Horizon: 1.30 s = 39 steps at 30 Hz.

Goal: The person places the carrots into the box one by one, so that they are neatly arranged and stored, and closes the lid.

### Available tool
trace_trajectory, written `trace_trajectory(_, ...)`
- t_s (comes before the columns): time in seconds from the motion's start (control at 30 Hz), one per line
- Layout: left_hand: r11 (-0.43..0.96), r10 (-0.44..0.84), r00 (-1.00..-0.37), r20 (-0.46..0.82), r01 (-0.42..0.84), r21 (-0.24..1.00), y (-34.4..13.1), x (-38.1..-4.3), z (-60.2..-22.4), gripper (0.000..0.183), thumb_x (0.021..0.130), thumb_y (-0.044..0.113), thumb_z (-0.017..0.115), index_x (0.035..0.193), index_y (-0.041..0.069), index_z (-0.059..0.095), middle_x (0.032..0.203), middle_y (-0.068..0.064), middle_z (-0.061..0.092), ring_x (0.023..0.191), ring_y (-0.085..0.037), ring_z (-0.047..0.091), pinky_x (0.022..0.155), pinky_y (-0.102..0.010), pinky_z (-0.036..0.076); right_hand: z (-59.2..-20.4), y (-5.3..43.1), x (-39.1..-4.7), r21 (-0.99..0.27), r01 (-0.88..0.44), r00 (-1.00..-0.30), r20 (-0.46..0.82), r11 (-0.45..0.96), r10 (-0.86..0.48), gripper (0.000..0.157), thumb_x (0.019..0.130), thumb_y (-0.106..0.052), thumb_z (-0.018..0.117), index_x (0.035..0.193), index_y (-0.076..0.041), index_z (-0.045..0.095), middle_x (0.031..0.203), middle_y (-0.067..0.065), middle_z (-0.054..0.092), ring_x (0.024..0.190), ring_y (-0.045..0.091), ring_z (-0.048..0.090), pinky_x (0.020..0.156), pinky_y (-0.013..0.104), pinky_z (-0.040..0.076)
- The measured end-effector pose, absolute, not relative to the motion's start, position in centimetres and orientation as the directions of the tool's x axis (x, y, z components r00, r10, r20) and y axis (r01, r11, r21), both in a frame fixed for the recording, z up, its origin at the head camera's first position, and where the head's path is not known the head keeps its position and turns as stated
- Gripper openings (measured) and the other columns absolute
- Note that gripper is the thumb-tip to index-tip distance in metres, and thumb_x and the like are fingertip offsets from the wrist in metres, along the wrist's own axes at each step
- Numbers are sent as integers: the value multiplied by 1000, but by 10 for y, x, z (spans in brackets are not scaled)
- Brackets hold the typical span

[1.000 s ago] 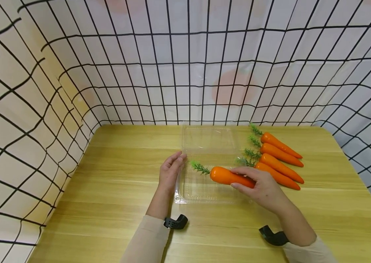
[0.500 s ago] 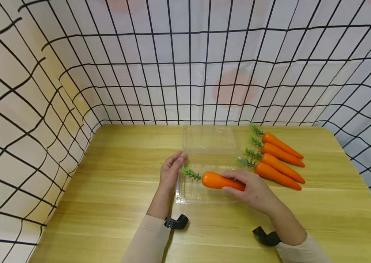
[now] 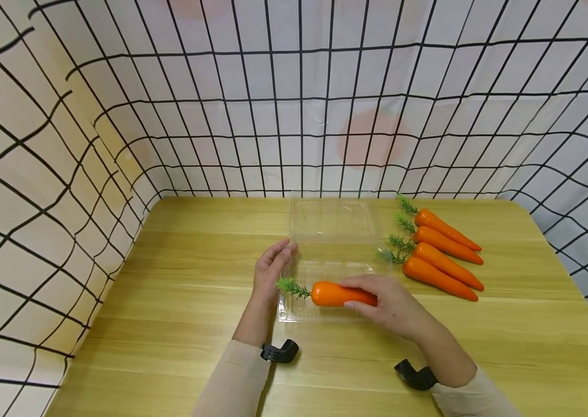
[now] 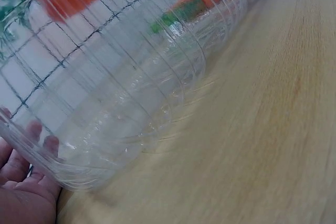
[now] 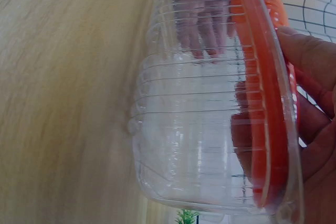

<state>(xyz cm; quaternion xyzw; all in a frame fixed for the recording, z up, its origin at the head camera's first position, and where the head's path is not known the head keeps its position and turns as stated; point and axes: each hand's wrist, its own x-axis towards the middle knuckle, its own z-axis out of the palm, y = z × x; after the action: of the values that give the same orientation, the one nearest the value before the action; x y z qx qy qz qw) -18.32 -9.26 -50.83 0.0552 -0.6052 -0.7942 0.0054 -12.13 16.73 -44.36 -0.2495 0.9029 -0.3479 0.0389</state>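
Observation:
A clear plastic clamshell box [image 3: 301, 313] stands in the middle of the table with its lid [image 3: 332, 221] laid back, away from me. My right hand [image 3: 389, 305] grips an orange carrot [image 3: 326, 294] with a green leafy top, thumb on the near side and fingers on the far side. The carrot lies crosswise over the base of the box, leaves pointing left over its left rim. Seen from the right wrist, the carrot [image 5: 261, 93] is up at rim height, above the box floor. My left hand [image 3: 269, 273] touches the left side of the box with relaxed fingers.
Several more carrots [image 3: 446, 246] lie side by side to the right of the box, leaves toward it. Black wire grid panels [image 3: 299, 136] with pale cloth behind rise around the wooden table [image 3: 194, 260].
My right hand has carried the carrot left and toward me, from above the right of the box to lower over its base. My left hand has stayed at the box's left side.

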Motion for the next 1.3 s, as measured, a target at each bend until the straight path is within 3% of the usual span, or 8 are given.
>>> trace_trajectory(0.53,-245,-67,-996,-59,-41,969,-94,-183,-510,41,104,16,57,141,0,57,139,-22,63,131,-37,61,114,-40,47,-447,159,-124,-634,-382,-857,-29,672,-514,35,93,-29,76,127,-26,71,128,-2,72,120,23,66,103,50,53)
trace_trajectory(1.03,-244,-80,-993,-82,-61,968,-92,-185,-511,41,103,20,59,140,2,59,137,-18,67,129,-30,64,112,-34,49,-448,157,-129,-616,-367,-849,-84,697,-522,32,93,-31,75,124,-25,72,124,-4,72,113,19,66,99,48,54)
trace_trajectory(1.3,-256,-74,-994,-78,-57,965,-91,-184,-510,40,103,17,58,140,0,58,137,-20,65,130,-34,62,113,-36,48,-447,156,-132,-625,-348,-845,-113,699,-522,32,92,-30,77,123,-23,72,122,-3,73,109,18,65,97,47,55)
